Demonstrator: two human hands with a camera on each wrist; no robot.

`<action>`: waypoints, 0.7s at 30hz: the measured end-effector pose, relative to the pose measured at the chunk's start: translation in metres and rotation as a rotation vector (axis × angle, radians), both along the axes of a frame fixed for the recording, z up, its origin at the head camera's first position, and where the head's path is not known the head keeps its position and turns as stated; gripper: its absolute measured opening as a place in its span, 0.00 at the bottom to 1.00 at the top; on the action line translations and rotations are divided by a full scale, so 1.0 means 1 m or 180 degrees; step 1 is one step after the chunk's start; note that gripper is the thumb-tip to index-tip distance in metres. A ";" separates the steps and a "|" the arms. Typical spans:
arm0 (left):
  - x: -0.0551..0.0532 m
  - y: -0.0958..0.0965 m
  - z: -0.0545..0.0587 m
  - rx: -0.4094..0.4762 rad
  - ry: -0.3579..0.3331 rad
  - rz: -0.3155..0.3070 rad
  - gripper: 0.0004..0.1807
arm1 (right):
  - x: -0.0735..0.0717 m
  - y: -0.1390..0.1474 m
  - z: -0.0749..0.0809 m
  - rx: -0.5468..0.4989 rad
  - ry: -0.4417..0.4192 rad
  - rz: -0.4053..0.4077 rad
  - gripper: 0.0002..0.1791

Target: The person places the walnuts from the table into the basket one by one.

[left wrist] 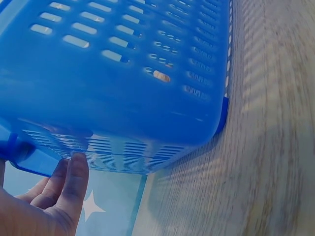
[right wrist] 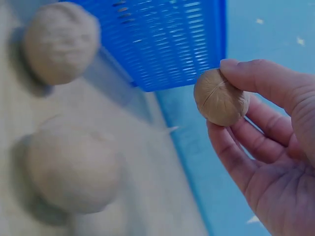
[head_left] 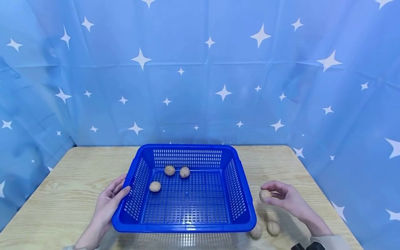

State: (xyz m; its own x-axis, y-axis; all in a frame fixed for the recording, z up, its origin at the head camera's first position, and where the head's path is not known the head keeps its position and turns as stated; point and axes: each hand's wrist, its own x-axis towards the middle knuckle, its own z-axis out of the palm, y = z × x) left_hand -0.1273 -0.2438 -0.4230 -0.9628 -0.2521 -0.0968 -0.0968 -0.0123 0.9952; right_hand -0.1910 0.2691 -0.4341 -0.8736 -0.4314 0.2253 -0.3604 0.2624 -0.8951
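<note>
A blue plastic basket (head_left: 184, 227) with slotted walls stands on the table, and three walnuts lie on its floor toward the back left, one of them a pale walnut (head_left: 155, 186). My left hand (head_left: 107, 201) grips the basket's left rim, thumb on top and fingers beneath it; the left wrist view shows these fingers (left wrist: 74, 182) under the lip. To the right of the basket my right hand (head_left: 285, 198) pinches a walnut (right wrist: 221, 97) between thumb and fingertips, raised over the table. Below that hand, one walnut (head_left: 273, 227) lies on the wood and another walnut (head_left: 256, 231) sits by the basket's front right corner.
The light wooden table (head_left: 62, 194) runs back to a blue curtain (head_left: 187, 86) printed with white stars, which also hangs along both sides. Wood shows on the left and right of the basket. A dark object (head_left: 314, 246) sits at the right sleeve.
</note>
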 end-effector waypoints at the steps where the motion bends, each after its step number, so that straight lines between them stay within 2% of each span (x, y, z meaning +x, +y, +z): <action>1: 0.000 0.000 0.000 -0.0002 -0.0007 0.0006 0.32 | -0.001 0.000 0.003 0.0007 0.0013 -0.0012 0.15; 14: -0.001 -0.001 0.001 -0.0040 -0.0078 -0.0011 0.32 | -0.016 -0.010 0.051 0.0120 0.0255 -0.0121 0.15; 21: -0.001 0.000 0.001 -0.0011 -0.0069 -0.0013 0.32 | -0.025 -0.028 0.067 0.0165 0.0067 -0.0135 0.17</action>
State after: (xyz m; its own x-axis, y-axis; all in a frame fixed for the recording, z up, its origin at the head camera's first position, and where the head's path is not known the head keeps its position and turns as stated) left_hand -0.1287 -0.2441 -0.4215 -0.9616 -0.2486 -0.1167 -0.1183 -0.0084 0.9929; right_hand -0.2158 0.2416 -0.3667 -0.8866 -0.4056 0.2222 -0.3667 0.3237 -0.8722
